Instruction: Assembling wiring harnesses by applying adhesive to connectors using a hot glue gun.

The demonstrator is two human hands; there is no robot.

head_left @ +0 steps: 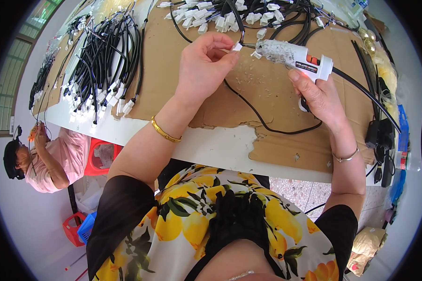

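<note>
My left hand (205, 63) pinches a small white plastic connector (237, 47) at the end of a black cable (237, 21). In my right hand (316, 96) is a white hot glue gun (293, 58), its front part smeared with dried glue. The gun's nozzle points left and meets the cable end right beside the connector; whether it touches is too small to tell. A black cord (365, 93) runs from the back of the gun to the right. Another black cable (262, 119) curves across the cardboard below my hands.
Cardboard (220, 110) covers much of the white table (220, 145). Bundled black cables (105, 56) with white connectors lie at left; a pile of white connectors (225, 18) lies at the back. Black adapters (380, 136) sit at right. Another person (56, 159) works at far left near a red stool (101, 157).
</note>
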